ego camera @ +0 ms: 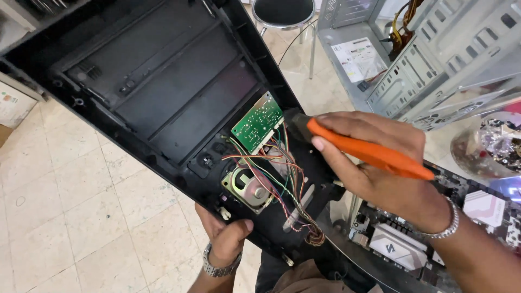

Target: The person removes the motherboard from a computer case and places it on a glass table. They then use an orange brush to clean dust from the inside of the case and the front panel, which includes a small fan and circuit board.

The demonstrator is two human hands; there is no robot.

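Here the black plastic front panel (pixel 163 92) of a computer case is tilted above the tiled floor (pixel 65 217), its inner side up, showing a green circuit board (pixel 258 123), coloured wires (pixel 277 179) and a small speaker (pixel 248 188). The left hand (pixel 225 234) grips its lower edge from beneath. The right hand (pixel 380 168), wrist bent inward, is curled around an orange-handled screwdriver (pixel 369 152) aimed beside the board.

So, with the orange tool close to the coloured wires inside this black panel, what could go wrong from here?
1. The orange tool in the right hand works right beside the coloured wires and the green circuit board; a slip might nick a wire or scratch the board.
2. The left hand alone props the black panel by its lower edge, above the tiled floor, so it may tip or drop.
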